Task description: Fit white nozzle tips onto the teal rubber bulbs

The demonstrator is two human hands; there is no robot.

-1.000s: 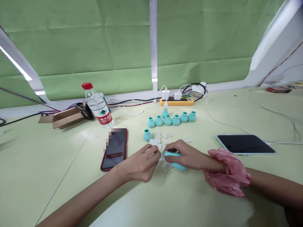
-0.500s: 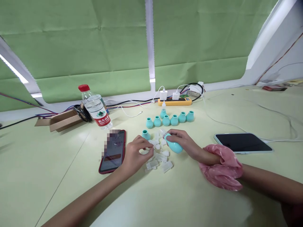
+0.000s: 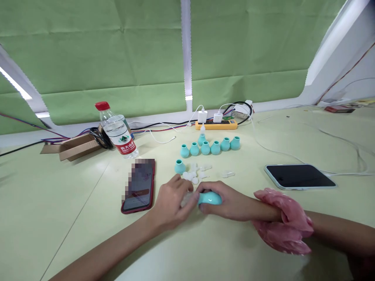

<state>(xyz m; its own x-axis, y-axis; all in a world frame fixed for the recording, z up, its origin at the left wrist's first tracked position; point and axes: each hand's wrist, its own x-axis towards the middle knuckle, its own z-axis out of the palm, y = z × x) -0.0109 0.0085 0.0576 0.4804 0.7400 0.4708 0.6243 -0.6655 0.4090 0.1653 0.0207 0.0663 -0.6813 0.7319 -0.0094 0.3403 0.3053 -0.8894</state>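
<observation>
In my right hand point(image 3: 225, 200) is a teal squeeze bulb point(image 3: 211, 198), lying sideways with its narrow end to the left. My left hand point(image 3: 172, 202) pinches a clear plastic nozzle point(image 3: 186, 199) at that end of the bulb. Fingers cover the joint, so I cannot tell how far the two fit together. Just beyond my hands lie small clear plastic pieces point(image 3: 191, 176), and a single clear piece point(image 3: 228, 174) rests off to their right. Close by stands an open-necked teal bulb point(image 3: 179, 167).
Farther back are several teal bulbs point(image 3: 215, 147) in a row, and behind them a bulb with a clear nozzle point(image 3: 202, 134). A yellow power strip point(image 3: 216, 125) carries chargers. Phones point(image 3: 140, 187) lie left and right point(image 3: 299, 176). A water bottle point(image 3: 120, 134) and cardboard box point(image 3: 79, 147) stand at left.
My right hand has brought the bulb down towards me and turned it to point left. My left hand has closed on the clear nozzle. A clear piece now lies right of the others.
</observation>
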